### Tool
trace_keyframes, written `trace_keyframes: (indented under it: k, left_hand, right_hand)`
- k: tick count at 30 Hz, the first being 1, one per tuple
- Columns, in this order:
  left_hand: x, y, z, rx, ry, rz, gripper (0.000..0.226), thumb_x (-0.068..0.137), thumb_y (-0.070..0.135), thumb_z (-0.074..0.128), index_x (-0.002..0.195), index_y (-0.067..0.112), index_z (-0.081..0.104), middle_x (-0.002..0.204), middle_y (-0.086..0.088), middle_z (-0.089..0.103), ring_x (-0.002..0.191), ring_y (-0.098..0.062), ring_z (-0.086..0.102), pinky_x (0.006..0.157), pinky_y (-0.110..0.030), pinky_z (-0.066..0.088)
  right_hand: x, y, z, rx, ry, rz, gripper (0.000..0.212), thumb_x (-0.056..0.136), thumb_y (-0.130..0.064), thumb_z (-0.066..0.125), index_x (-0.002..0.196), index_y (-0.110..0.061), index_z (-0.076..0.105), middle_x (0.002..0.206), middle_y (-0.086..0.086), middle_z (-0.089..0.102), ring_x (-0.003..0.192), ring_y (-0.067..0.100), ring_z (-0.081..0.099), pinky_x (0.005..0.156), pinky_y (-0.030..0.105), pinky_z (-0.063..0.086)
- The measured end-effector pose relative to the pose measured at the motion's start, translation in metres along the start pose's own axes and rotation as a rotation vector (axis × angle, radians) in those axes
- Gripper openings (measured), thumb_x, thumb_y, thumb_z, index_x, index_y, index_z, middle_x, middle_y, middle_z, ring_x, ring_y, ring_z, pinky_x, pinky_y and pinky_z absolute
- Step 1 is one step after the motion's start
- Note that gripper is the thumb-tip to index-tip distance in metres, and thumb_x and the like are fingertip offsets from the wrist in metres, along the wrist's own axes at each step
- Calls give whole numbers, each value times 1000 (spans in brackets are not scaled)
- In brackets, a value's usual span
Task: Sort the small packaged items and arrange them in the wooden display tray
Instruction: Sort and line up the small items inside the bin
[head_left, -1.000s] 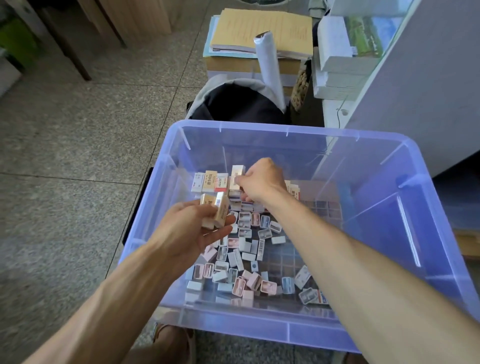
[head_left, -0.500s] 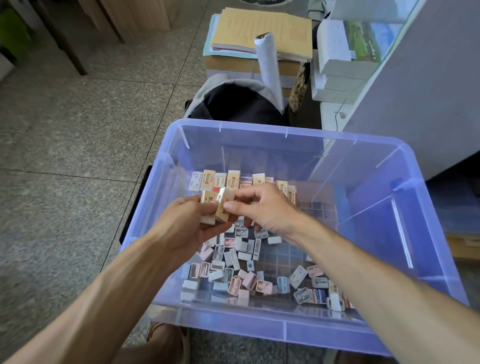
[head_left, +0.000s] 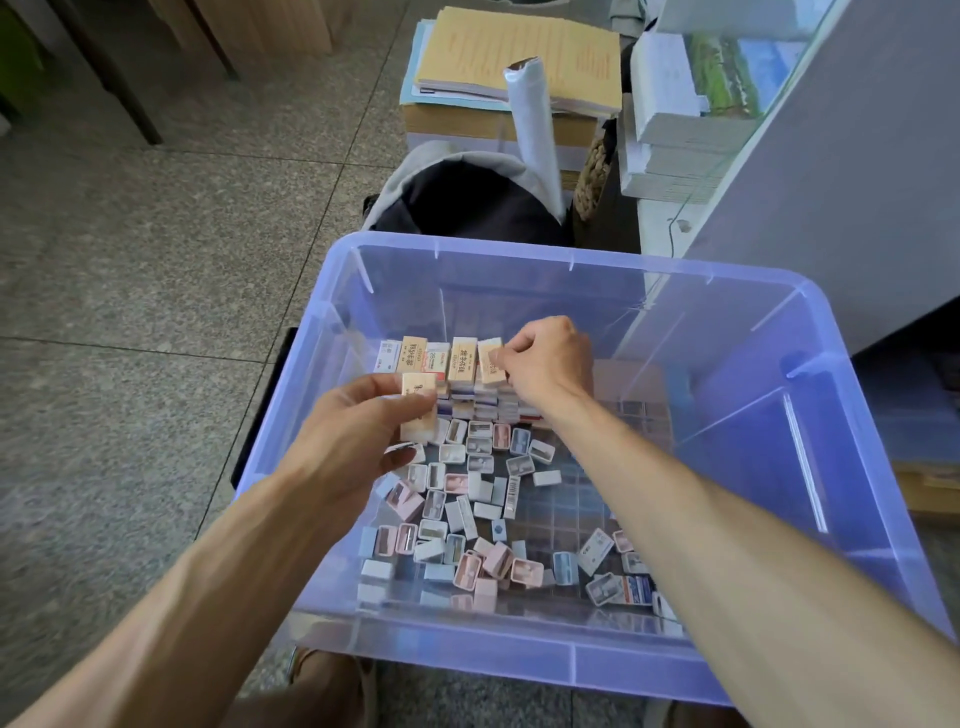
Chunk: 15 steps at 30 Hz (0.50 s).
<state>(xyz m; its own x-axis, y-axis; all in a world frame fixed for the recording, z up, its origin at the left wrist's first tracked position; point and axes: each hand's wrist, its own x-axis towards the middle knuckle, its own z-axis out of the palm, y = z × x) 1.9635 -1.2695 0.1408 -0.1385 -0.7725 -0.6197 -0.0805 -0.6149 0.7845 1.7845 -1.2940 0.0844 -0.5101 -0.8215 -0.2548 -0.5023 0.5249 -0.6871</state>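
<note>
A beige packet (head_left: 491, 360) stands at the right end of the upright row (head_left: 441, 358) along the blue bin's (head_left: 857, 441) far wall, pinched by the right hand (head_left: 548, 358). The left hand's (head_left: 353, 436) fingers (head_left: 363, 387) grip another beige packet (head_left: 418, 405) above the loose packets (head_left: 467, 519) littering the bin floor.

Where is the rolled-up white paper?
In the head view, the white paper roll stands top centre, behind the purple bin, leaning on the paper stack, beside the dark bag.

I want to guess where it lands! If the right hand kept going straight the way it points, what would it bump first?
Probably the row of upright tan boxes: the right hand pinches a small tan box already at that row's end. Depth is uncertain.
</note>
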Motion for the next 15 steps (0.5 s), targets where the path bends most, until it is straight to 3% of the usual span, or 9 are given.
trace_keyframes:
  k: [3,7,9,11,13,15]
  left_hand:
    - [1,1,-2,22,4,30,18,83,7,73,98,10,63,95,-12,75,81,-23,66,71,-31,53]
    - [-2,5,2,40,-11,61,17,83,2,72,97,4,63,89,-14,75,77,-25,72,67,-30,57]
    - [-3,6,5,54,-32,89,17,83,4,73,97,3,64,84,-10,75,75,-23,72,61,-25,56]
    - [-5,7,9,65,-54,108,17,82,6,74,95,4,64,84,-11,74,73,-21,72,60,-24,57]
    - [-7,8,15,99,-94,125,18,81,8,75,93,3,63,87,-14,74,78,-24,72,64,-26,58]
    - [-9,8,22,138,-148,149,13,80,6,75,87,5,64,84,-13,74,80,-26,72,66,-28,58]
  right_hand:
    - [0,2,8,-53,53,-6,23,85,-35,79,77,-14,75,79,-4,71,77,17,63,66,26,43]
    - [-8,-5,-3,-19,-8,-30,35,94,-37,66,73,-9,72,75,0,71,76,19,68,60,27,48]
    - [-22,-10,-18,185,-121,-38,36,96,-37,62,79,-8,74,77,4,73,69,19,68,66,32,55]
    - [-41,-11,-36,347,-348,-35,31,95,-38,64,85,-12,77,81,2,74,67,17,67,66,32,57]
    - [-57,-5,-50,348,-507,-69,24,92,-38,69,88,-17,80,90,-2,77,77,18,71,69,32,58]
    - [-66,1,-60,367,-530,-47,16,89,-33,74,89,-18,81,91,-4,77,78,17,71,66,30,56]
